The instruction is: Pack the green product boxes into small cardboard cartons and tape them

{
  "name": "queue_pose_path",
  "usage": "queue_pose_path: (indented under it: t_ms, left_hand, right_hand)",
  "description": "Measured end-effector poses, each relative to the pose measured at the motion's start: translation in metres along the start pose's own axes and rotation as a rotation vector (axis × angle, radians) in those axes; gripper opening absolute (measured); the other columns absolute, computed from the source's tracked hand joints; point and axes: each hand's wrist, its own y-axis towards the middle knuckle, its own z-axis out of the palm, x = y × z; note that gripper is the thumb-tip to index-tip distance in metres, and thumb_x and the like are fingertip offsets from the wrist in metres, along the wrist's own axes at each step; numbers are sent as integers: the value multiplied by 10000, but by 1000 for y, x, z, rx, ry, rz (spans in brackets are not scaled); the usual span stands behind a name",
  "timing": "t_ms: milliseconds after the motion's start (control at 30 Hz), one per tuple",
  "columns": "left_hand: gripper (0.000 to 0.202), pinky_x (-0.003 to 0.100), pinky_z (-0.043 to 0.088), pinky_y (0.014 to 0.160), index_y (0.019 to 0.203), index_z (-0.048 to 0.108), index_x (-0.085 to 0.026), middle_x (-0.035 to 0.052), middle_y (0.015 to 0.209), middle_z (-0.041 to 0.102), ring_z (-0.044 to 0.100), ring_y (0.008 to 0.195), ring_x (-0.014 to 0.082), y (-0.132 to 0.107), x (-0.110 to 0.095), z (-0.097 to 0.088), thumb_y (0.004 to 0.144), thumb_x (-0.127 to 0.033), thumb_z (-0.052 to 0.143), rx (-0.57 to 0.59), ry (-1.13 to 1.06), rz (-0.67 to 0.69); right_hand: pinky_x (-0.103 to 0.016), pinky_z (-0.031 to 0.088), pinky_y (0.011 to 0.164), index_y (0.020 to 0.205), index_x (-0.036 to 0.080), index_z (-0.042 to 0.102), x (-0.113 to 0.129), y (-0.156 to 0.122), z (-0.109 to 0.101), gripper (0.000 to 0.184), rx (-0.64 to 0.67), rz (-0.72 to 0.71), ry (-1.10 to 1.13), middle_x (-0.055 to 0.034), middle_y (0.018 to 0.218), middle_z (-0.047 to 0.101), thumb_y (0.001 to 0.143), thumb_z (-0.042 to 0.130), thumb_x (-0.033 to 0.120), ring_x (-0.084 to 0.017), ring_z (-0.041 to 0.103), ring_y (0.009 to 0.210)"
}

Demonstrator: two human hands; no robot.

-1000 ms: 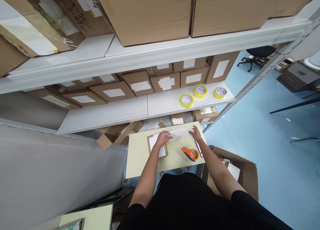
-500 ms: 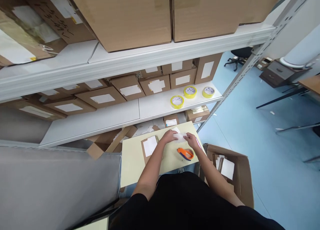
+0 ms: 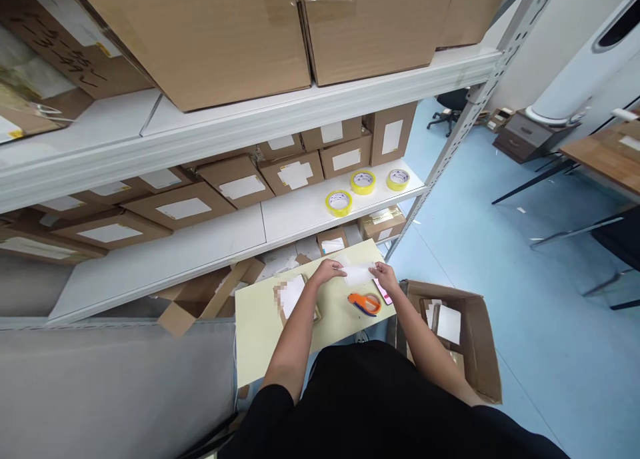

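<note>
My left hand (image 3: pixel 328 271) and my right hand (image 3: pixel 384 276) are raised over the far part of a pale yellow table (image 3: pixel 255 332). A thin white sheet (image 3: pixel 359 274), perhaps a label, stretches between them, each hand pinching one end. Just below the sheet lies an orange tape dispenser (image 3: pixel 364 304). A phone (image 3: pixel 384 292) with a pinkish screen is close to my right hand, partly covered by my wrist. By my left forearm, a cardboard box (image 3: pixel 317 312) with a white label lies partly hidden.
Three yellow tape rolls (image 3: pixel 339 203) lie on the shelf ahead (image 3: pixel 295 212), where labelled boxes (image 3: pixel 183 208) are lined up. An open carton (image 3: pixel 480 339) holding packages stands on the floor at right. Left of the table, an opened cardboard box (image 3: pixel 200 306) juts from the lower shelf.
My hands have moved farther apart, and more of the white sheet shows between them. The view has shifted to the right, revealing more of the phone.
</note>
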Motion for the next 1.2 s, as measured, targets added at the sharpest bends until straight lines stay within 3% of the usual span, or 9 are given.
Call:
queue_pose_path:
  t_ms: [233, 400, 467, 600, 667, 800, 900, 1067, 1200]
  left_hand:
    - [477, 308, 511, 738, 688, 779, -186, 28, 725, 751, 671, 751, 206, -2, 1, 0, 494, -593, 934, -6, -76, 15]
    - [487, 341, 543, 791, 681, 764, -182, 75, 781, 783, 701, 763, 216, -17, 19, -19, 489, -589, 949, -115, -197, -6]
    - [476, 357, 554, 825, 715, 774, -184, 83, 823, 795, 713, 790, 224, -19, 22, -24, 525, -588, 938, -159, -211, 2]
    - [418, 410, 549, 957, 784, 795, -190, 101, 943, 813, 738, 953, 282, -6, 16, -13, 642, -573, 885, -199, -137, 35]
    - [397, 438, 518, 1046, 841, 803, -194, 120, 1067, 808, 722, 1092, 316, 2, 11, -3, 687, -554, 864, -282, -79, 27]
    - [564, 461, 401, 1198, 1210, 764, -203, 153, 1434, 672, 569, 1396, 345, 3, 7, 7, 746, -511, 854, -516, 1, -22]
    - [611, 457, 438, 1153, 1293, 724, -201, 163, 1387, 697, 594, 1362, 336, -11, 1, 6, 820, -582, 783, -556, -58, -49]
    - [665, 374, 546, 903, 1065, 790, -153, 136, 989, 783, 719, 947, 257, -61, -23, 6, 906, -759, 567, -440, -300, 66]
    - [538, 307, 522, 756, 903, 798, -166, 58, 836, 756, 681, 813, 218, -116, -34, 12, 806, -692, 748, -335, -204, 87]
  right_hand:
    - [-290, 451, 579, 735, 220, 620, 8, -1, -4, 480, 4, 19, 52, -4, 641, 669, 674, 820, 651, -183, 581, 614]
    - [-302, 473, 576, 775, 218, 631, 26, 3, -35, 452, -168, 10, 100, -11, 675, 697, 669, 833, 609, -190, 606, 619]
    - [-314, 497, 606, 792, 213, 644, 36, 4, -40, 441, -151, -14, 136, -26, 718, 726, 673, 852, 583, -203, 636, 657]
    - [-339, 548, 679, 875, 218, 679, 54, 0, -14, 417, -32, -13, 283, -39, 825, 775, 695, 863, 547, -224, 695, 732]
    - [-337, 552, 677, 892, 224, 683, 58, -4, 4, 403, -8, 2, 322, -41, 837, 779, 696, 864, 526, -232, 706, 746]
    - [-319, 539, 676, 938, 227, 687, 59, -12, 15, 410, 7, 5, 316, -41, 868, 781, 650, 877, 449, -224, 699, 764]
    - [-295, 515, 665, 941, 226, 688, 57, -14, 13, 408, 13, -2, 292, -30, 866, 772, 616, 868, 393, -203, 672, 752]
    - [-274, 463, 640, 828, 217, 688, 65, -17, 29, 234, 102, -58, 137, 6, 783, 716, 632, 767, 318, -173, 604, 710]
    - [-307, 500, 697, 909, 229, 723, 82, -26, 58, 273, 240, -134, 70, -10, 885, 742, 643, 745, 286, -201, 638, 791]
